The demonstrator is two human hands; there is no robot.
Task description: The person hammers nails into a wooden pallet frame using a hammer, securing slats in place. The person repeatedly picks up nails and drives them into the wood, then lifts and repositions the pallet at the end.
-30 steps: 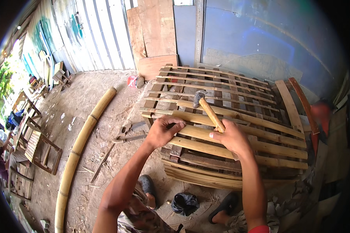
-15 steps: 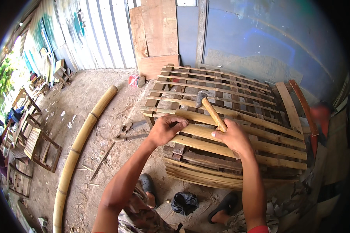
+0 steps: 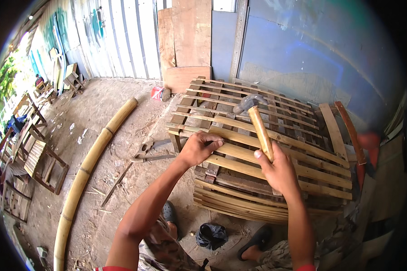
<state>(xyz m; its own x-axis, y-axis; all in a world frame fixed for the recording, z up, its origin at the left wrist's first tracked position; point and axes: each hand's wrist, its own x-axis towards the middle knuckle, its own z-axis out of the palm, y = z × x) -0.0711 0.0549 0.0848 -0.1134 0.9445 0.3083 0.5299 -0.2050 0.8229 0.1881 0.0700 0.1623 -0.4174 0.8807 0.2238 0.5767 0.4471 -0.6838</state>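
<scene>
My right hand (image 3: 279, 170) is wrapped round the wooden handle of a hammer (image 3: 260, 128), whose grey head is raised and a little blurred. The hammer is above a low slatted bamboo frame (image 3: 315, 177). At the left end of its split bamboo slats, my left hand (image 3: 198, 149) is closed, thumb and fingers pinched together over a bamboo slat (image 3: 242, 153). Whatever is between those fingertips is too small to make out. Thin slats lie across dark wooden bars at the far side, wider ones nearer me.
A long bamboo pole (image 3: 83, 174) lies on the dirt floor to the left, with a long-handled tool (image 3: 144, 159) beside the frame. Near my feet is a black plastic bag (image 3: 211, 235). A red and white bucket (image 3: 160, 93) lies farther back; wooden chairs (image 3: 40, 160) are at far left.
My right hand has lifted the hammer, so its head is higher and farther right. The left hand keeps its pinch at the slat's end. The view has shifted slightly.
</scene>
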